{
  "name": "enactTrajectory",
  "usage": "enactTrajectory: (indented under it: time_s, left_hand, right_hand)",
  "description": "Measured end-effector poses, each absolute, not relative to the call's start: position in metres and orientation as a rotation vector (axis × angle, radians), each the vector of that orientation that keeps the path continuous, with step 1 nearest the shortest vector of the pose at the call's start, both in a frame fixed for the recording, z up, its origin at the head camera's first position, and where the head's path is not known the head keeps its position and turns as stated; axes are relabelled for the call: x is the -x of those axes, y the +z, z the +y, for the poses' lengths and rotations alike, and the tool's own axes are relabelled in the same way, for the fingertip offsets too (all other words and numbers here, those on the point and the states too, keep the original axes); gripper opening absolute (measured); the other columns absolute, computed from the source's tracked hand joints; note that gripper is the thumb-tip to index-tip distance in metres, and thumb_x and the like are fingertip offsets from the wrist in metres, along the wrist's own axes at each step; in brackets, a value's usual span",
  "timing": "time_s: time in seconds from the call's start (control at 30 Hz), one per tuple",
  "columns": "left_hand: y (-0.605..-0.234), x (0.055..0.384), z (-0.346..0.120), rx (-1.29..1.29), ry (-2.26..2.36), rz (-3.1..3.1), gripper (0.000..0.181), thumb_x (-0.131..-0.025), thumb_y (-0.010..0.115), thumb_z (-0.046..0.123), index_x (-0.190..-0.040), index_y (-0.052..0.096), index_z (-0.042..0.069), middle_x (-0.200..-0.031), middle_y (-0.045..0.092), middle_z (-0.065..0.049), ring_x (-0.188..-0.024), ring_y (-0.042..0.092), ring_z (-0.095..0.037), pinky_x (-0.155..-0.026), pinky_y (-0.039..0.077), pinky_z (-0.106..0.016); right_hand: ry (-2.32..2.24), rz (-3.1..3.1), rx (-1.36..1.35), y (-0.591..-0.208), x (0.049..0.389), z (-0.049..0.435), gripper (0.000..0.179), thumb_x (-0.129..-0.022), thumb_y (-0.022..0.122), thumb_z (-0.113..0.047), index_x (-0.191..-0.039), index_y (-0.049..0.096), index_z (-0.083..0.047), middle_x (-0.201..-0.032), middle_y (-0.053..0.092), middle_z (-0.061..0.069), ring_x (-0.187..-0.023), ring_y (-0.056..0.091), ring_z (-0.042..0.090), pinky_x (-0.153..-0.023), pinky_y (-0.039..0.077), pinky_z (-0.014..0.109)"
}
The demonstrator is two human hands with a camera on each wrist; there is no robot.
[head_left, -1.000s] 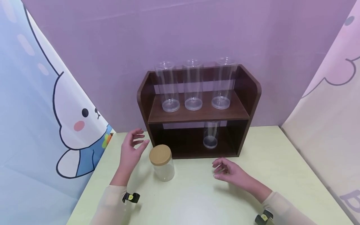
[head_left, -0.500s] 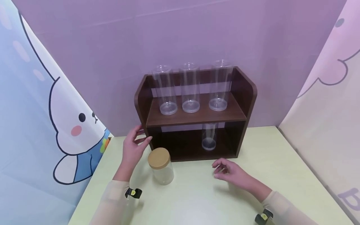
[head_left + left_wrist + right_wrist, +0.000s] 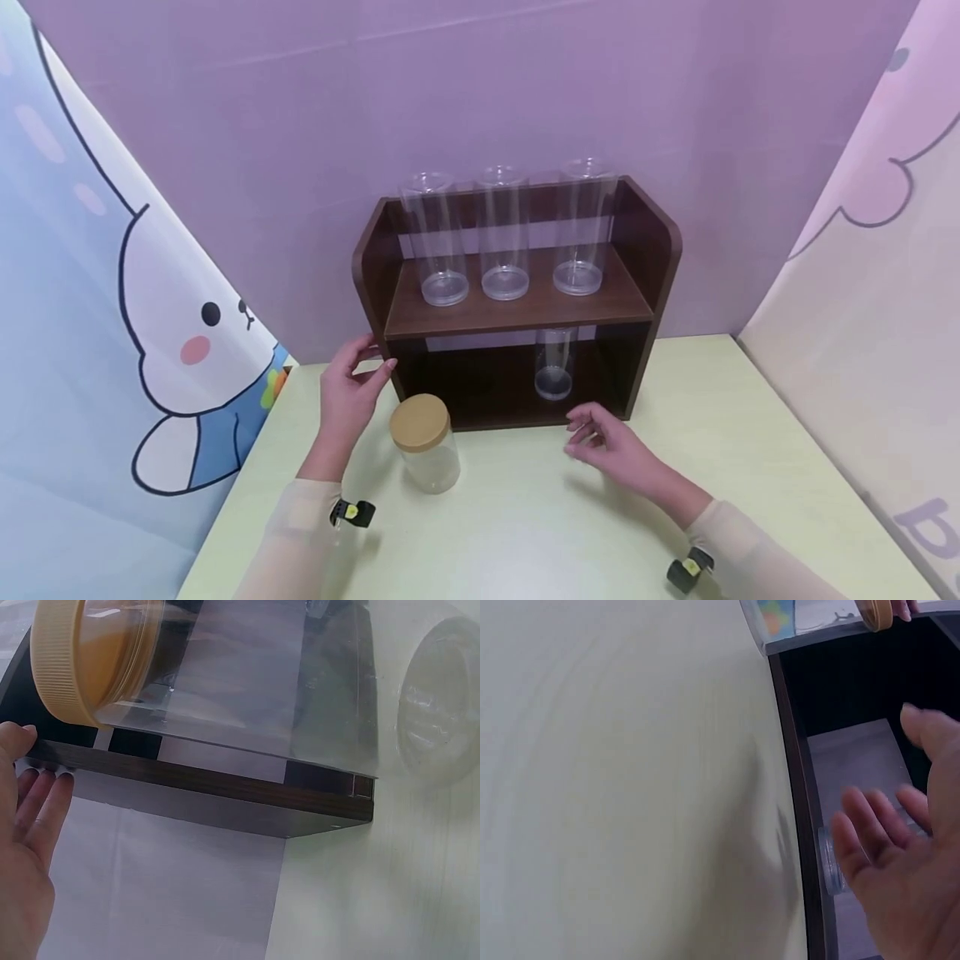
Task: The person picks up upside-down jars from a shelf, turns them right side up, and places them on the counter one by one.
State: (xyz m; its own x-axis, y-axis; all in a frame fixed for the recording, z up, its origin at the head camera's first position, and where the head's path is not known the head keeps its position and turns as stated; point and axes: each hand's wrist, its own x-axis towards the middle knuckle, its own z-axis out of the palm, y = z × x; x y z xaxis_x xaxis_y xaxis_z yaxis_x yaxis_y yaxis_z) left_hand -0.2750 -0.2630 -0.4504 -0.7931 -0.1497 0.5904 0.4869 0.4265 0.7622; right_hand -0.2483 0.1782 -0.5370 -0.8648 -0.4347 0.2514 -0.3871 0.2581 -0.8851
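1. L hand point(image 3: 348, 396): at the L side panel of the brown shelf unit point(image 3: 517, 322), thumb at front edge, fingers on outer face; gap narrow, looks like a light pinch on the panel.
2. R hand point(image 3: 615, 446): fingers loosely curled, nothing held; in front of unit's R half, nr the small clear jar point(image 3: 553, 382), seemingly apart from it.
3. Unit stands upright at back of table point(image 3: 525, 508). Prob. wood/board: stiff, fairly heavy, more so w/ jars aboard. Best hold: both side panels, low down, one hand ea.; keep it level, no jerks.
4. Three tall clear jars point(image 3: 505, 284), upright on top deck: prob. light & slick; glass or plastic, can't tell. Could tip if unit tilts. Hold round mid-body, not rim.
5. Tan-lidded jar point(image 3: 425, 442), upright on table before unit's L end: stiff, prob. slippery. Grip the body; lid alone may come off.
6. Small clear jar, bottom deck: top hidden behind upper deck, so take from front, thumb & fingers round sides, approx. mid-height.
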Motion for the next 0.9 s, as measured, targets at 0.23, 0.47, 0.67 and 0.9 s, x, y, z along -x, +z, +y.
enactTrajectory:
  time_s: [0.23,0.47,0.67,0.9]
  left_hand:
    - [-0.449,0.275,-0.264,0.279,-1.371,-2.082,0.044,-0.097,0.086,0.004,-0.139,0.074,0.008,-0.128,0.075,-0.011,-0.116,0.073,-0.017,-0.083,0.062,-0.018]
    - [-0.448,0.276,-0.264,0.268,-1.355,-2.084,0.043,-0.097,0.086,0.005,-0.138,0.074,0.009,-0.127,0.076,-0.007,-0.114,0.071,-0.008,-0.082,0.063,-0.019]
    - [-0.451,0.273,-0.263,0.266,-1.370,-2.080,0.043,-0.097,0.085,0.004,-0.139,0.074,0.008,-0.127,0.075,-0.009,-0.114,0.071,-0.006,-0.082,0.063,-0.019]
    - [-0.454,0.272,-0.262,0.293,-1.396,-2.052,0.041,-0.097,0.086,0.002,-0.136,0.075,0.006,-0.124,0.076,-0.011,-0.112,0.071,-0.007,-0.081,0.062,-0.018]
  right_hand:
    - [-1.757,2.659,0.672,-0.536,0.266,0.169,0.051,-0.099,0.085,-0.009,-0.140,0.056,-0.002,-0.127,0.066,0.021,-0.115,0.069,0.036,-0.095,0.060,0.043]
    - [-1.722,2.818,0.540,-0.530,0.285,0.164,0.062,-0.099,0.085,-0.014,-0.148,0.051,0.004,-0.136,0.063,0.026,-0.122,0.063,0.036,-0.101,0.056,0.055]
    - [-1.730,2.829,0.478,-0.531,0.293,0.158,0.072,-0.098,0.086,-0.014,-0.154,0.045,0.006,-0.147,0.057,0.028,-0.131,0.060,0.042,-0.107,0.054,0.059]
    - [-1.736,2.835,0.348,-0.534,0.304,0.153,0.081,-0.099,0.086,-0.021,-0.161,0.039,0.001,-0.156,0.050,0.026,-0.140,0.055,0.042,-0.114,0.051,0.059]
